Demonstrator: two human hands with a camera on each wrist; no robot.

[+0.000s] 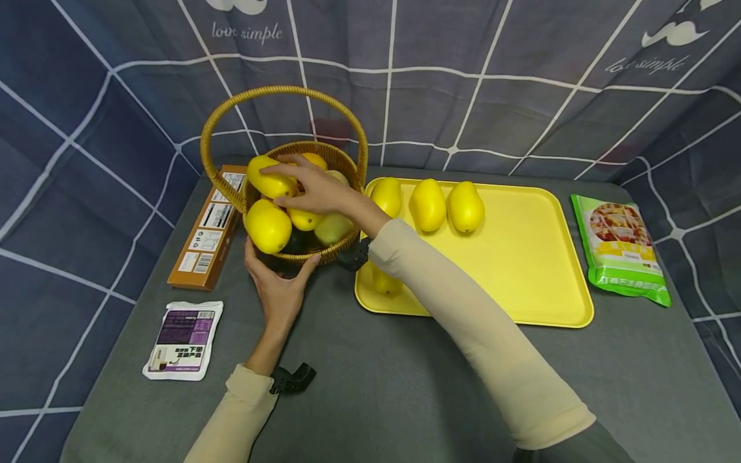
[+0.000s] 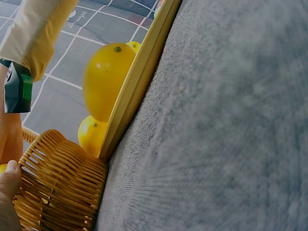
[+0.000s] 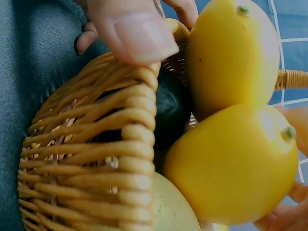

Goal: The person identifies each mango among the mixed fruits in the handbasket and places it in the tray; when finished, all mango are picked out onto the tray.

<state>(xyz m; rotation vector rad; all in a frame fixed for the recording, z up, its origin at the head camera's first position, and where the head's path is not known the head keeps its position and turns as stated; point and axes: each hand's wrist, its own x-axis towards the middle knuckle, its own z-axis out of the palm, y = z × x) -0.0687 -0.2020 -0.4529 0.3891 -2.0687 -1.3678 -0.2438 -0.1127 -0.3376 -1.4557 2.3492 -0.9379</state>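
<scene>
A wicker basket (image 1: 341,254) with a tall handle holds several fruits. My right hand (image 1: 321,186) reaches over its rim from the right and grips a yellow oval fruit (image 1: 269,177) between fingers and thumb, at the left of the pile. Below that sits another yellow fruit (image 1: 268,226), and under it a dark green one (image 3: 171,108) and a pale greenish one (image 1: 332,229). With my left hand (image 1: 278,289) I hold the basket's near side, the thumb over the rim in the right wrist view. The right hand (image 3: 288,214) is partly hidden behind the fruit there.
Right of the basket lies a yellow tray (image 1: 521,257) with several yellow fruits (image 1: 428,206) along its left side. A brown box (image 1: 205,241) lies left of the basket, a white and purple pouch (image 1: 182,341) in front of it. A green food packet (image 1: 622,247) lies far right.
</scene>
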